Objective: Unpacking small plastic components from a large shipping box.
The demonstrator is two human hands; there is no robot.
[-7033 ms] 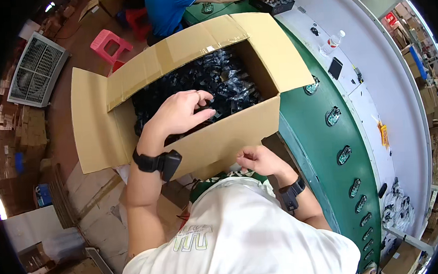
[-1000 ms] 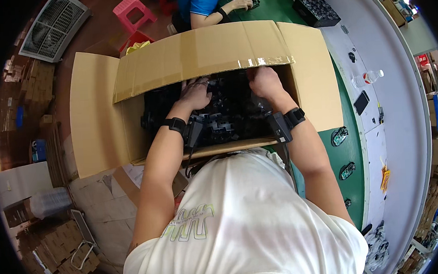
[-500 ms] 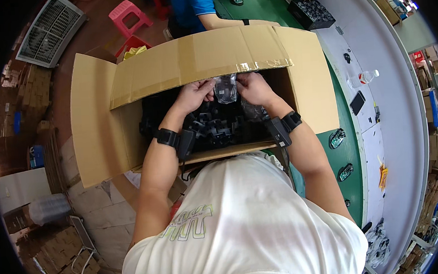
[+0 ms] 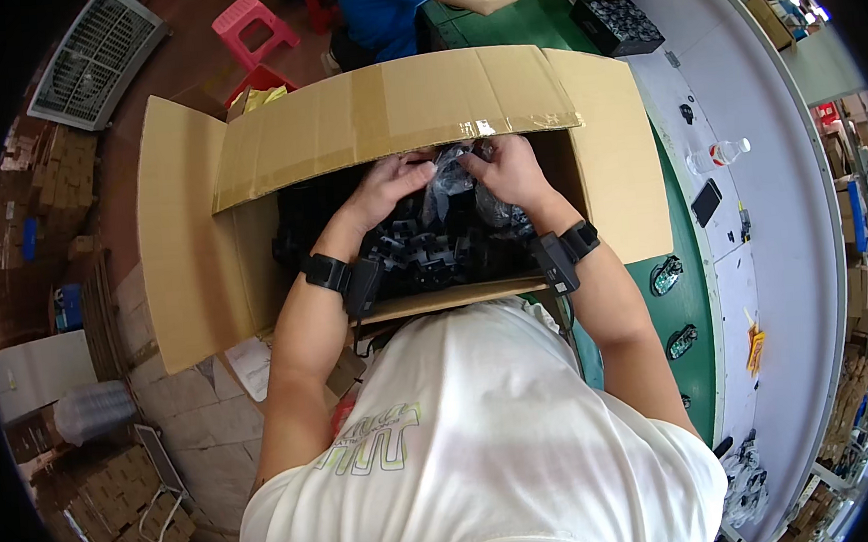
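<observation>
Inside an opened cardboard box (image 4: 190, 256), both my hands are on a crumpled clear plastic bag (image 4: 446, 183). My left hand (image 4: 394, 187) pinches its left side, thumb toward the bag, with the fingertips partly under the box's far flap. My right hand (image 4: 510, 174) grips the bag's right side with thumb and fingers. Whatever is in the bag is hard to make out now. Beneath my hands lie many small black plastic parts (image 4: 431, 251). More clear wrapping (image 4: 493, 208) shows below my right hand.
The far flap (image 4: 394, 104) overhangs the box opening. A co-worker in a blue shirt (image 4: 393, 10) sits beyond, an arm over the green table (image 4: 689, 295). On the right are a bottle (image 4: 720, 155), a phone (image 4: 707, 201) and small black devices (image 4: 682, 341). A pink stool (image 4: 255, 31) stands back left.
The bag between my hands showed a dark item lying flat; now it is crumpled and turned. My right hand has shifted slightly inward over it. The co-worker's arm moved farther right.
</observation>
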